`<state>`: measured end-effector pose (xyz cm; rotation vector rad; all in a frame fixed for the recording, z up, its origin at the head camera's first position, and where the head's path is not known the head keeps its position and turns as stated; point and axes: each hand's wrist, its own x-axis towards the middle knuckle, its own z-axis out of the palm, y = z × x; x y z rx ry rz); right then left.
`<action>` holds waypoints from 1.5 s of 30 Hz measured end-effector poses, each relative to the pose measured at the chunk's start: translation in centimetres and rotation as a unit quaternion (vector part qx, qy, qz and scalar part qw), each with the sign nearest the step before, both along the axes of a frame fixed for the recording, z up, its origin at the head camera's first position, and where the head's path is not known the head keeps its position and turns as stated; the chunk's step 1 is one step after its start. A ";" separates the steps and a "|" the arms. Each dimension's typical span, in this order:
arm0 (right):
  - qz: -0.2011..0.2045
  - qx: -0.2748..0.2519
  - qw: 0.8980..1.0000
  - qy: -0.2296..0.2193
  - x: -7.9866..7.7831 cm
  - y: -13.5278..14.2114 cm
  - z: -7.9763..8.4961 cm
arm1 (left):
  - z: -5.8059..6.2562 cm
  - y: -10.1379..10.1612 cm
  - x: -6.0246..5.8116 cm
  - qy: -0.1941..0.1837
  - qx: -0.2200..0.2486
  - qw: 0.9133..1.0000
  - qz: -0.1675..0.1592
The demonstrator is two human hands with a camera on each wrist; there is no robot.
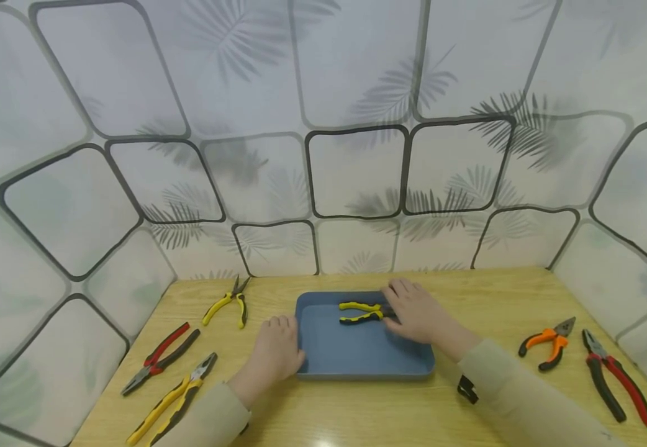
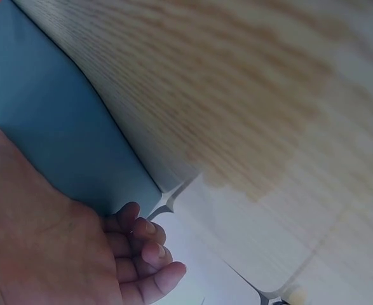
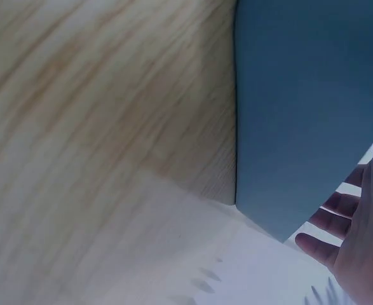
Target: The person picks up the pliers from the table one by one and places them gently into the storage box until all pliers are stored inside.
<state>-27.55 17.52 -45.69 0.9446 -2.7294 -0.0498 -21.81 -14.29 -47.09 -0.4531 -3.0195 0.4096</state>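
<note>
A blue-grey rectangular tray (image 1: 346,357) sits on the wooden table, its outer wall (image 2: 53,108) filling much of the left wrist view. Pliers with yellow-and-black handles (image 1: 359,306) lie inside it, handles to the left. My right hand (image 1: 413,310) reaches over the tray's right side and covers most of the pliers' head. In the right wrist view, this hand's fingers (image 3: 329,222) extend loosely past the tray's rim. At the left side of the tray is my left hand (image 1: 275,347), its fingers (image 2: 142,244) loosely bent beside the tray wall.
To the left lie yellow-handled long-nose pliers (image 1: 239,298), red-and-black pliers (image 1: 158,360) and larger yellow-and-black pliers (image 1: 180,394). Orange-and-black pliers (image 1: 549,341) and red-and-black pliers (image 1: 608,369) lie right. A patterned covering (image 1: 357,174) stands behind the table.
</note>
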 end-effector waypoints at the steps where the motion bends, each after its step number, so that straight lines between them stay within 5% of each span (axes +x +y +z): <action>1: -0.001 -0.002 1.000 0.000 0.0 0.1 0.0 | 0.0 0.0 0.0 0.001 0.001 1.000 -0.001; 45: -0.019 -0.012 0.999 0.044 1.3 4.3 -0.2 | 0.0 0.0 0.5 0.027 0.015 1.000 -0.007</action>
